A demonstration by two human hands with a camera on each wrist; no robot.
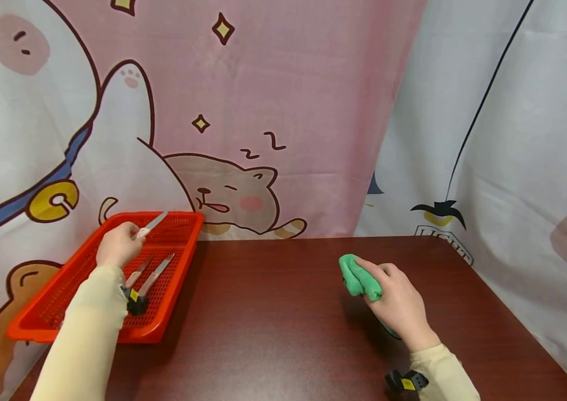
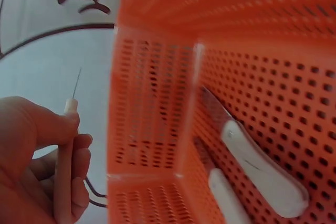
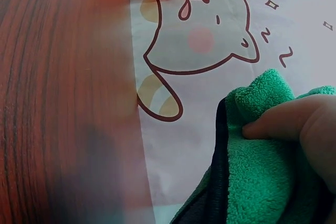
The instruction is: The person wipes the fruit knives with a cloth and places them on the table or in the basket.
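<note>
My left hand (image 1: 119, 244) grips a knife (image 1: 152, 224) by its pale handle, above the orange-red basket (image 1: 194, 236). In the left wrist view the thumb lies along the handle (image 2: 64, 177) and the thin blade points up and away. Two more knives with light handles lie on the perforated basket floor, one knife (image 2: 262, 169) nearer the middle and another knife (image 2: 224, 195) beside it. My right hand (image 1: 400, 301) holds a folded green cloth (image 1: 358, 277) over the right part of the table. Dark edging (image 3: 221, 166) shows along the cloth in the right wrist view.
The dark brown wooden table (image 1: 263, 323) extends across the front, its right edge running diagonally. Behind it hangs a curtain (image 1: 303, 83) with cartoon animals, close against the table's back edge. The basket stands at the table's left side, against the curtain.
</note>
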